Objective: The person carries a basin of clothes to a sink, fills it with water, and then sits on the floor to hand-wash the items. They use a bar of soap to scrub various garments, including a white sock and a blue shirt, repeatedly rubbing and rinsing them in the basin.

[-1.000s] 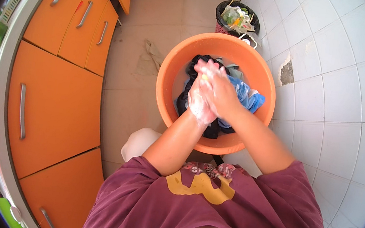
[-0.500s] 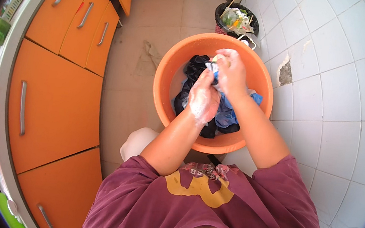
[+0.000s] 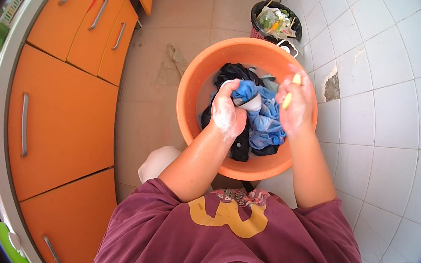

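Observation:
My left hand (image 3: 227, 113), coated in white suds, is closed on one end of a wet blue garment (image 3: 264, 121) with a white, dark-edged part. The rest of that garment hangs down into the orange basin (image 3: 193, 79). Over the basin's right side, my soapy right hand (image 3: 297, 110) grips a yellow-green bar of soap (image 3: 287, 100); fingers cover its middle. Black clothing (image 3: 236, 72) lies bunched under and around the blue garment. Cloudy water shows beside it. The two hands are apart.
Orange cabinets (image 3: 64, 124) with metal handles line the left, under a counter. A white tiled wall (image 3: 359, 115) stands close on the right. Beyond the basin is a black-lined trash bin (image 3: 256, 19) full of waste. A crumpled cloth (image 3: 176, 58) lies on the floor.
My right hand has moved away from the left, toward the basin's right rim, carrying the soap. More of the blue garment now shows between the hands. The left hand has shifted slightly left.

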Available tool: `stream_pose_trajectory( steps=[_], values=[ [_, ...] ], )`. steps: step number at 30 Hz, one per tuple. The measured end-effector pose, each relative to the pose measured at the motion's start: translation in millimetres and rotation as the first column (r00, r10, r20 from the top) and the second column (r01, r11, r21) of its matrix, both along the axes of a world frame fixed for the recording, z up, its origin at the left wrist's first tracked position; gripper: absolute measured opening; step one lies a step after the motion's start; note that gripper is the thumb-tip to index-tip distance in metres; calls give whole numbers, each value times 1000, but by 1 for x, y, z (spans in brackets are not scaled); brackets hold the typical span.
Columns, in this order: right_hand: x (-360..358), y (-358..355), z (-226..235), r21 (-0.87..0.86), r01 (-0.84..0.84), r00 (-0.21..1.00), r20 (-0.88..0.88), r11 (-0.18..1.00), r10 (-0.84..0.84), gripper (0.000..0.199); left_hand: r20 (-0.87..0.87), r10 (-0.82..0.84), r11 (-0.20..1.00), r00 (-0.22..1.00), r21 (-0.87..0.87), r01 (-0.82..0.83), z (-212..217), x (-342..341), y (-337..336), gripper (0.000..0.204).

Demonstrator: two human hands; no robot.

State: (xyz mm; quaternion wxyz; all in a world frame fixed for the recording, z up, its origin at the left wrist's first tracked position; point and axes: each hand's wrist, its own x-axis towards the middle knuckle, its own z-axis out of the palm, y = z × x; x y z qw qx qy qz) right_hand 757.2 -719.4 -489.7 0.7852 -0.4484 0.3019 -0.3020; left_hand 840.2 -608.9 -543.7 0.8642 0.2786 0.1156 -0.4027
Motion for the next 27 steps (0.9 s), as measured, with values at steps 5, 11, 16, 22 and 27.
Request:
stream_pose_trajectory(
  steps=[5, 11, 16, 22, 27],
  values=[
    [18, 34, -15, -972, -172, 971, -195, 162, -136, 40, -202, -196, 941, 960, -316, 125, 21, -10, -1, 44],
    [30, 32, -24, -889, -287, 930, -349, 358, -120, 30, -312, -88, 969, 946, -249, 8, 26, -9, 3, 46],
    [24, 41, -22, -862, -390, 903, -426, 324, -48, 40, -120, -111, 958, 987, -277, 74, 25, -15, 4, 43],
    [32, 33, -23, -909, -410, 902, -416, 70, -115, 56, 151, -171, 968, 974, -159, 194, 31, -24, 5, 53],
    [19, 39, -33, -971, -185, 972, -204, 151, -118, 47, 0, -204, 966, 979, -166, 201, 34, -24, 2, 47]
  ],
)
